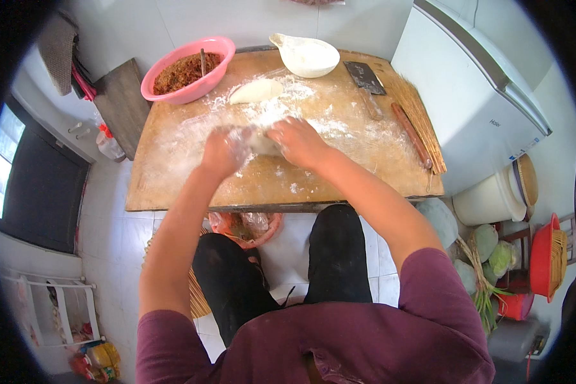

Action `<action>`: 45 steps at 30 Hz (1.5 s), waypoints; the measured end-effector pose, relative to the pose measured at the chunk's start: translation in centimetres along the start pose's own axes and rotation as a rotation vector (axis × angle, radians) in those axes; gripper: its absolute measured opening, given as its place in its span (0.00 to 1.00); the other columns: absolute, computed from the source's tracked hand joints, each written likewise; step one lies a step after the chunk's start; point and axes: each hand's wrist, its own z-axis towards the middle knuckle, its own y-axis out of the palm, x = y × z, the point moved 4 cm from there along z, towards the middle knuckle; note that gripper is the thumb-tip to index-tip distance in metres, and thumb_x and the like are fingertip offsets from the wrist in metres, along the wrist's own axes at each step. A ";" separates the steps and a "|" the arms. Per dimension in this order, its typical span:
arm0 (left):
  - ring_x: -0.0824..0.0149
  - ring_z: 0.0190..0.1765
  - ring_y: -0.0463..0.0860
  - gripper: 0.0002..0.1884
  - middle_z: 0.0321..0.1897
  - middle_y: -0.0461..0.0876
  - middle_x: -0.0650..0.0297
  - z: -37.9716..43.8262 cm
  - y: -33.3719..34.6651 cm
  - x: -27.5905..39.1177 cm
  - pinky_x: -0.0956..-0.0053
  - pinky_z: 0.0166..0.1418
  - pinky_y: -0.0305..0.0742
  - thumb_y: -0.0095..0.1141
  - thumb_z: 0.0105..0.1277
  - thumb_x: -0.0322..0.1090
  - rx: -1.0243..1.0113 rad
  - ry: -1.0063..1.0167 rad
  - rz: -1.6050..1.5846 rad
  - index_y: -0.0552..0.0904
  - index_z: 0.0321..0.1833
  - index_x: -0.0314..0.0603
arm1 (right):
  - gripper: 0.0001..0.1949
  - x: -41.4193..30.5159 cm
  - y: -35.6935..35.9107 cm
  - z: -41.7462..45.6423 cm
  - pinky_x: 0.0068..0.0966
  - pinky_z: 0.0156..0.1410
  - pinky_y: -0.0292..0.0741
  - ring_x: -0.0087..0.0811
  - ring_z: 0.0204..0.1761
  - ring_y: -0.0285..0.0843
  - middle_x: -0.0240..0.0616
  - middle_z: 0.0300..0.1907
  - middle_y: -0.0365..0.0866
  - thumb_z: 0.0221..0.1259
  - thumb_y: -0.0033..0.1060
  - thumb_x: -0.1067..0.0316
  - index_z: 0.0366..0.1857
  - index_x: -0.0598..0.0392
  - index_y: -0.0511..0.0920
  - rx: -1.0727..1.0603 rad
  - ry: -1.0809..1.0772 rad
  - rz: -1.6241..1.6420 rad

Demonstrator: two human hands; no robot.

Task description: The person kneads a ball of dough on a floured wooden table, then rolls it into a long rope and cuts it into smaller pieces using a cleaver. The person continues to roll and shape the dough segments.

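Between my two hands is a pale piece of dough (263,144), blurred by motion, over the floured wooden board (173,187). My left hand (229,148) grips its left end, with flour on the fingers. On the other end, my right hand (297,140) has its fingers curled around the dough. Just beyond them lies a smooth oblong lump of dough (257,91) in scattered white flour (269,115). The blur hides exactly how the fingers meet the dough.
A pink basin (149,93) of brown filling with a utensil stands back left. At the back is a white scoop-shaped bowl (312,67) of flour. A cleaver (365,79), a rolling pin (411,134) and a straw brush (420,115) lie right, near a Haier refrigerator (465,96).
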 end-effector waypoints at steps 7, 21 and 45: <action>0.49 0.59 0.85 0.20 0.53 0.89 0.56 2.5 1.9 -2.3 0.57 0.65 0.79 0.60 0.67 0.42 -0.238 -0.278 -0.205 0.85 0.62 0.52 | 0.19 2.1 1.2 4.4 0.42 0.69 0.75 0.51 0.64 0.79 0.46 0.59 0.85 0.68 0.56 0.63 0.60 0.51 0.84 -0.133 0.258 0.281; 0.53 0.73 0.74 0.24 0.69 0.79 0.55 -0.1 2.3 4.0 0.53 0.79 0.65 0.54 0.69 0.37 -0.008 -0.269 -0.210 0.79 0.68 0.45 | 0.29 -2.0 4.2 1.3 0.51 0.80 0.58 0.56 0.73 0.68 0.52 0.72 0.72 0.78 0.45 0.44 0.72 0.54 0.72 -0.076 0.237 0.105; 0.52 0.86 0.52 0.35 0.85 0.56 0.55 3.0 9.1 -8.1 0.50 0.88 0.44 0.45 0.79 0.52 -0.270 -0.483 0.009 0.60 0.84 0.44 | 0.30 7.8 5.3 6.0 0.52 0.87 0.48 0.56 0.83 0.52 0.54 0.81 0.57 0.80 0.44 0.51 0.80 0.50 0.61 -0.078 0.367 -0.103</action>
